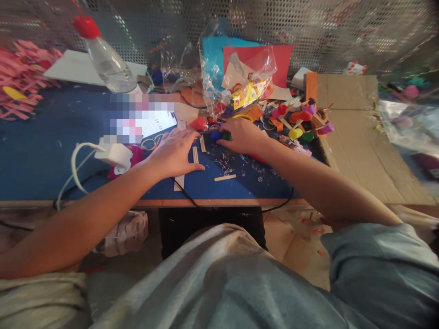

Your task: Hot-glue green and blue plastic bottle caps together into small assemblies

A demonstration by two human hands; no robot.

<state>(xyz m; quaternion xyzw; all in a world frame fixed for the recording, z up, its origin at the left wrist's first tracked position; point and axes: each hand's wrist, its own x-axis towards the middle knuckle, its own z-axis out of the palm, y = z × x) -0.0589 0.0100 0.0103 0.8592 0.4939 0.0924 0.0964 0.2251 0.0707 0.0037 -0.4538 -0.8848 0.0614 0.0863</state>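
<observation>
My left hand (174, 151) lies over the blue tabletop with its fingers stretched out and thumb apart. Short wooden craft sticks (195, 155) sit between its thumb and fingers, and another small stick group (202, 144) is just beyond. My right hand (245, 136) curls its thumb and fingers around a small green round piece (226, 136), partly hidden by them. Touching or close beside that is a blue round piece (216, 135). A red rounded piece (198, 124) lies between the hands. Nearer the table's front edge rests a single craft stick (225, 177).
A lit phone (159, 122), white charger (115, 153) with cables, and clear bottle (111, 68) stand left. Plastic bags (209, 68) and coloured paper (284, 59) are behind. Colourful caps and scraps (302, 116) pile up at right beside cardboard (360, 151). Pink paper strips (20, 68) lie far left.
</observation>
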